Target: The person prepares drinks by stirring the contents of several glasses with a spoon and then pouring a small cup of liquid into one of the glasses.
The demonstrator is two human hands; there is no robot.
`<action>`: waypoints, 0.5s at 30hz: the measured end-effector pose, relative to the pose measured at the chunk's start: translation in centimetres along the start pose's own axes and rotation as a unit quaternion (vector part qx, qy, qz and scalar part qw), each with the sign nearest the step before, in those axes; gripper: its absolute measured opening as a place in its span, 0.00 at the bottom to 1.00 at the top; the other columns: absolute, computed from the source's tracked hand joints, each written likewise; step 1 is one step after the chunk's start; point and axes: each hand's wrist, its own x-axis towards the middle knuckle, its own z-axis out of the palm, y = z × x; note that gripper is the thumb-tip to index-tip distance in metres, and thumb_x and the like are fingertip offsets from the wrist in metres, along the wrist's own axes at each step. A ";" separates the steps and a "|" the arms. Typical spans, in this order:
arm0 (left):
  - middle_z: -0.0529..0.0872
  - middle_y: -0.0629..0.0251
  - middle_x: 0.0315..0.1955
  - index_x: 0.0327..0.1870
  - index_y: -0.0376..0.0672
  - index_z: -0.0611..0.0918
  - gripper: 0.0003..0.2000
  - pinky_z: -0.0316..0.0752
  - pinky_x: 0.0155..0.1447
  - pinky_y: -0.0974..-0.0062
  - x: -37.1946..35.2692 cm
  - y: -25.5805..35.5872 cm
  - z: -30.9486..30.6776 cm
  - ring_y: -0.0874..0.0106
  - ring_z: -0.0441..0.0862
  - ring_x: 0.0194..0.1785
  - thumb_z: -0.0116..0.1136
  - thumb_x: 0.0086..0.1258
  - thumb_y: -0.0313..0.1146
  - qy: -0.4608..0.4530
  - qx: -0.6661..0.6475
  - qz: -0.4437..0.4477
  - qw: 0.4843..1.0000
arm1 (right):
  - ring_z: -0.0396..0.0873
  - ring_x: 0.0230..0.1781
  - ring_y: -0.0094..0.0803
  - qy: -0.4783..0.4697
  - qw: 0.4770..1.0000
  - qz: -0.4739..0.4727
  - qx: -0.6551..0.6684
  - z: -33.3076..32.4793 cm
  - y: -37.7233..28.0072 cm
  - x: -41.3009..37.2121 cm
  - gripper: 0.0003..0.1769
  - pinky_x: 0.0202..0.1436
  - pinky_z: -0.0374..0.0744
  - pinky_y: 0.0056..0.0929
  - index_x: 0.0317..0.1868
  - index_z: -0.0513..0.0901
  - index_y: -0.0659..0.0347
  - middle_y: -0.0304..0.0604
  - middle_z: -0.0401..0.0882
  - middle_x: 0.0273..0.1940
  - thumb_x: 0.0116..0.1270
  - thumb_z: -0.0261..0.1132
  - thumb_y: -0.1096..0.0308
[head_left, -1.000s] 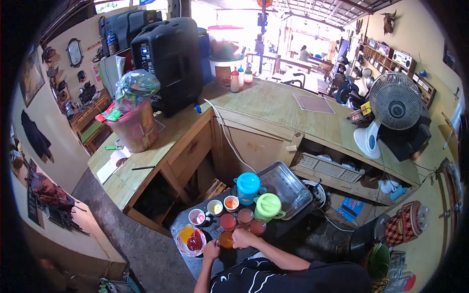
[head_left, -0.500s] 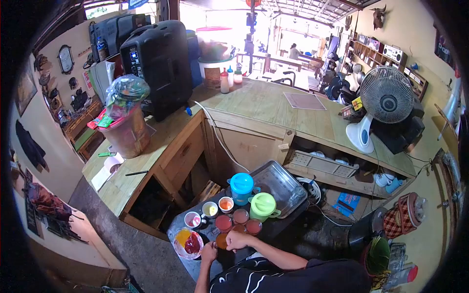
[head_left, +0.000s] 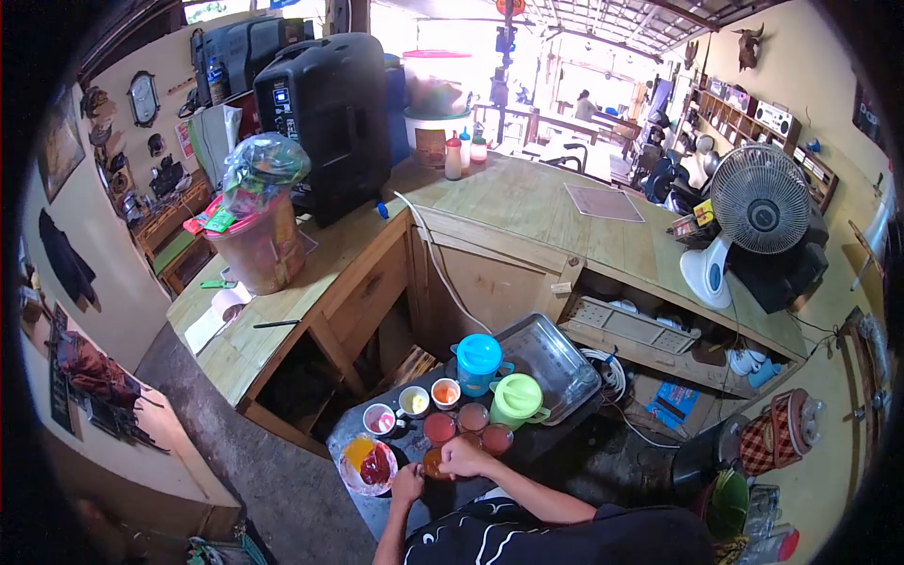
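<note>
My left hand [head_left: 408,483] is closed beside a plate of yellow and red jelly-like food [head_left: 374,463]; what its fingers hold, if anything, is hidden. Just to its right, my right hand [head_left: 463,459] is closed above a glass of orange-brown liquid [head_left: 433,462], its grip too small to make out. Glasses of pinkish-red drink [head_left: 439,428] stand behind my right hand, partly covered by it. Beyond them are a white cup with pink contents [head_left: 379,419], a cup with pale yellow pieces [head_left: 413,401] and a cup with orange contents [head_left: 445,393].
A blue lidded pitcher [head_left: 478,363] and a green one [head_left: 518,400] stand behind the glasses, beside a metal tray [head_left: 556,367]. A wooden counter [head_left: 490,207] curves around, carrying a black speaker [head_left: 325,122], a tub [head_left: 264,247] and a fan [head_left: 761,202].
The view has shifted slightly, so the scene sits a little further right. My hands stay close together by the glasses, with only small movement.
</note>
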 end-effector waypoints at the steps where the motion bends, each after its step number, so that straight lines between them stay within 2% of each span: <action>1: 0.82 0.44 0.32 0.35 0.39 0.81 0.14 0.73 0.43 0.52 0.0 -0.1 0.0 0.45 0.80 0.39 0.46 0.68 0.39 -0.002 0.000 0.001 1.000 | 0.81 0.20 0.31 0.062 0.998 -0.001 -0.026 -0.1 -0.1 -0.1 0.11 0.28 0.77 0.33 0.18 0.78 0.65 0.44 0.80 0.18 0.51 0.68 0.67; 4: 0.82 0.44 0.32 0.36 0.40 0.81 0.14 0.72 0.43 0.52 0.3 -0.5 0.4 0.45 0.79 0.40 0.46 0.68 0.40 -0.001 0.002 0.003 1.000 | 0.79 0.19 0.33 0.128 0.974 -0.024 -0.188 0.0 -0.3 -0.4 0.10 0.26 0.77 0.32 0.17 0.77 0.64 0.44 0.79 0.17 0.46 0.68 0.68; 7: 0.82 0.44 0.32 0.36 0.40 0.81 0.14 0.72 0.43 0.51 0.3 -0.6 0.4 0.45 0.79 0.40 0.46 0.69 0.40 -0.005 -0.003 -0.007 1.000 | 0.81 0.19 0.31 -0.125 0.988 0.003 -0.091 -1.2 -1.1 -0.6 0.12 0.27 0.78 0.32 0.18 0.78 0.64 0.44 0.80 0.17 0.49 0.69 0.66; 10: 0.82 0.45 0.31 0.36 0.40 0.81 0.14 0.72 0.43 0.51 0.4 -0.7 0.5 0.46 0.80 0.39 0.46 0.69 0.40 0.000 -0.008 -0.004 1.000 | 0.81 0.21 0.37 -0.108 0.992 -0.001 0.062 -0.4 -0.2 -0.1 0.11 0.29 0.79 0.37 0.18 0.79 0.65 0.49 0.80 0.19 0.44 0.68 0.66; 13: 0.82 0.45 0.30 0.36 0.40 0.81 0.14 0.72 0.43 0.51 0.3 -0.9 0.7 0.46 0.80 0.39 0.46 0.69 0.40 0.005 -0.015 -0.013 1.000 | 0.81 0.20 0.36 0.093 0.993 0.004 -0.066 0.0 0.2 0.1 0.11 0.29 0.79 0.36 0.19 0.80 0.66 0.48 0.80 0.19 0.46 0.68 0.66; 15: 0.82 0.45 0.29 0.35 0.41 0.81 0.13 0.72 0.42 0.51 0.4 -0.9 0.9 0.46 0.80 0.38 0.47 0.69 0.40 0.014 -0.018 -0.012 1.000 | 0.80 0.19 0.33 0.089 0.984 -0.010 -0.154 0.0 0.3 -0.1 0.11 0.27 0.78 0.34 0.20 0.78 0.66 0.46 0.80 0.19 0.47 0.69 0.67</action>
